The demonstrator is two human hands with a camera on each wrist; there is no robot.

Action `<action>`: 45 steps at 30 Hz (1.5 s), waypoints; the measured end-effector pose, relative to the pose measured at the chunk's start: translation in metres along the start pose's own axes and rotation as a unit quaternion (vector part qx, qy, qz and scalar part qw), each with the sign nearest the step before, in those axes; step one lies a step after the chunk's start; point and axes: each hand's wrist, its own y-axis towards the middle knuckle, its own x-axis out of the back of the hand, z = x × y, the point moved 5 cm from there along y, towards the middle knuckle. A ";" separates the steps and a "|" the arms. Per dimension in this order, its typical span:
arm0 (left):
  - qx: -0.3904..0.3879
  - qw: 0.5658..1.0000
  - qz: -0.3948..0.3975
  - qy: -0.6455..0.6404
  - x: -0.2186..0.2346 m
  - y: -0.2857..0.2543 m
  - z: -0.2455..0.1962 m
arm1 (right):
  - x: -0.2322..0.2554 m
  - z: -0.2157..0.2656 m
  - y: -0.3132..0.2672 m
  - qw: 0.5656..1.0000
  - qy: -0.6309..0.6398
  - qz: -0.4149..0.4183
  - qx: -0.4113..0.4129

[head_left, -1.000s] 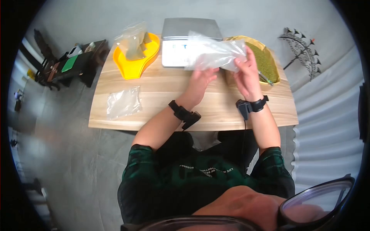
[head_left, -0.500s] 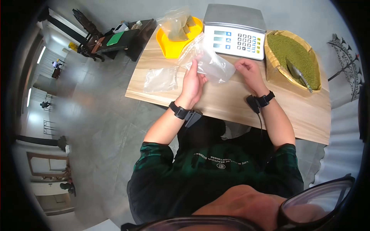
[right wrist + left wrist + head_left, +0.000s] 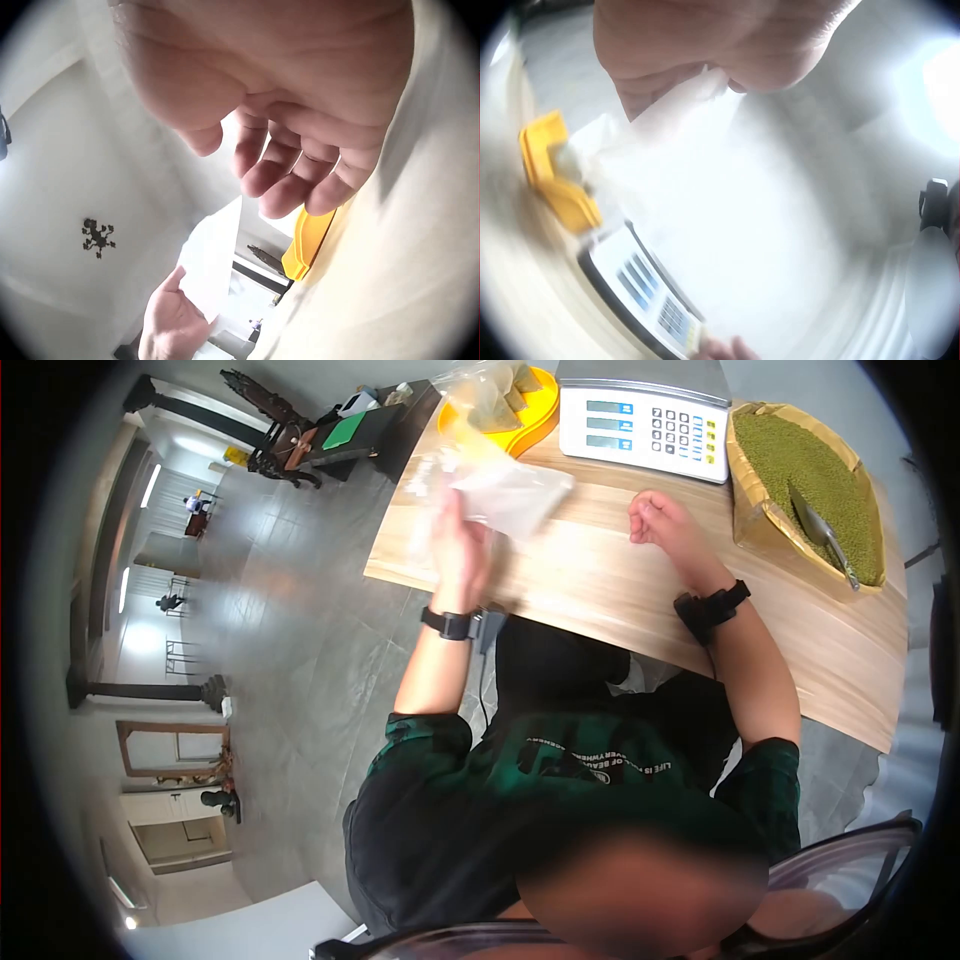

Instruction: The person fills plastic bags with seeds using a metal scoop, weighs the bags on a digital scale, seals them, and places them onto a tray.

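A clear plastic bag [image 3: 520, 495], blurred, hangs from my left hand [image 3: 460, 555] over the left part of the table. In the left wrist view that hand [image 3: 720, 45] pinches the bag's film [image 3: 682, 109] between thumb and fingers. My right hand [image 3: 668, 525] is above the table in front of the scale, away from the bag. The right wrist view shows this hand [image 3: 277, 97] empty, its fingers loosely curled, with the raised bag [image 3: 214, 259] beyond it. Whether the second flat bag lies behind my left hand, I cannot tell.
A white scale [image 3: 645, 425] stands at the table's back. Left of it, a yellow scoop-shaped tray [image 3: 545, 405] holds bags with contents. To the right stands a paper sack [image 3: 765, 525] of green grains [image 3: 810, 465] with a metal scoop [image 3: 815, 525] in it.
My left hand has carried the bag leftward, away from my right hand. The right hand has let go of the bag and stays apart from it. The head view has turned.
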 end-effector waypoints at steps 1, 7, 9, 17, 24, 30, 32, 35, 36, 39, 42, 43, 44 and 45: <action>-0.128 0.990 0.021 0.059 0.003 0.001 -0.028 | 0.004 -0.004 0.001 0.999 0.029 -0.011 -0.017; -0.395 0.685 0.092 0.605 0.046 0.014 -0.081 | 0.017 -0.012 0.003 0.992 0.110 -0.024 -0.049; -0.310 0.667 0.152 0.661 0.061 0.015 -0.044 | 0.017 -0.012 0.004 0.991 0.122 -0.020 -0.046; -0.076 0.609 0.269 0.742 0.099 0.018 0.014 | 0.019 -0.012 0.003 0.987 0.155 0.001 -0.047; -0.091 0.570 0.367 0.730 0.112 0.052 -0.007 | 0.024 -0.015 0.005 0.983 0.180 0.018 -0.042; -0.185 0.638 0.371 0.649 0.073 0.101 -0.046 | 0.026 -0.017 0.007 0.977 0.206 0.013 -0.055; -0.273 0.691 0.271 0.612 0.053 0.140 -0.061 | 0.027 -0.017 0.007 0.975 0.213 0.016 -0.058; -0.336 0.681 0.207 0.618 0.017 0.196 -0.065 | 0.032 -0.023 0.011 0.966 0.245 0.043 -0.067; -0.393 0.643 0.191 0.629 0.003 0.208 -0.066 | 0.034 -0.023 0.011 0.968 0.240 0.037 -0.063; -0.344 0.614 0.106 0.703 -0.020 0.238 -0.056 | 0.034 -0.025 0.011 0.960 0.267 0.037 -0.074; -0.324 0.560 0.092 0.757 -0.026 0.262 -0.044 | 0.032 -0.023 0.009 0.960 0.269 0.042 -0.066; -0.321 0.523 0.089 0.784 -0.024 0.271 -0.041 | 0.031 -0.021 0.009 0.960 0.268 0.043 -0.065; -0.325 0.521 0.091 0.784 -0.028 0.273 -0.047 | 0.031 -0.020 0.009 0.961 0.266 0.047 -0.062; -0.244 0.517 0.133 0.809 -0.025 0.279 -0.047 | 0.032 -0.019 0.009 0.961 0.268 0.045 -0.055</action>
